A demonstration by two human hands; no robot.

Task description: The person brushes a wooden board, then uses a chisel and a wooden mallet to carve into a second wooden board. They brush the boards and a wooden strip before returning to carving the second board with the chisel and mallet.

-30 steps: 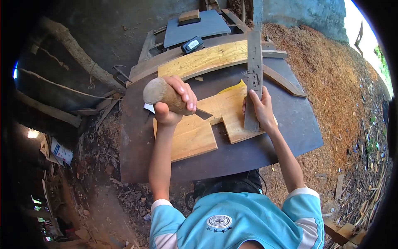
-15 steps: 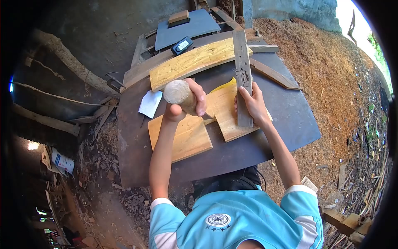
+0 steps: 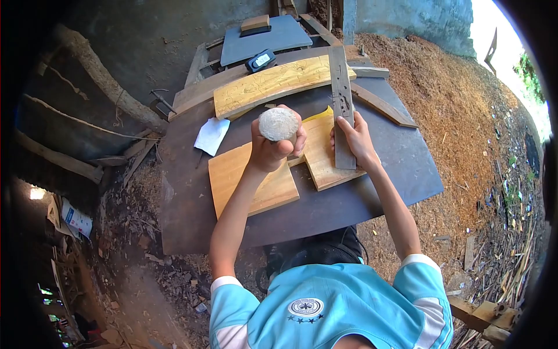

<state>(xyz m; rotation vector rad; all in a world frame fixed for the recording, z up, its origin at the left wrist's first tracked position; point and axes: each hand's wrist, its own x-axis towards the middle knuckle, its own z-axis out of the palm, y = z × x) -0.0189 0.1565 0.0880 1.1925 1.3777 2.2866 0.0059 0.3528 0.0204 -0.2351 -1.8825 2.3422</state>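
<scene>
My left hand is wrapped round a thick round wooden piece, its pale end facing up, above the boards. My right hand grips the lower part of a long, flat grey wooden bar with small holes and slots. Below lie two light wooden boards, the left one and the right one, on the dark table. A curved light plank with pencil-like marks lies behind them.
White paper lies left of the boards. Behind the curved plank are a dark device and a grey-blue panel with a wooden block. A metal clamp is at the table's left edge. Sawdust covers ground at right.
My left hand has moved right with the round wooden piece, whose end now faces the camera more. My right hand still holds the bar, nearly in place. The view has shifted slightly.
</scene>
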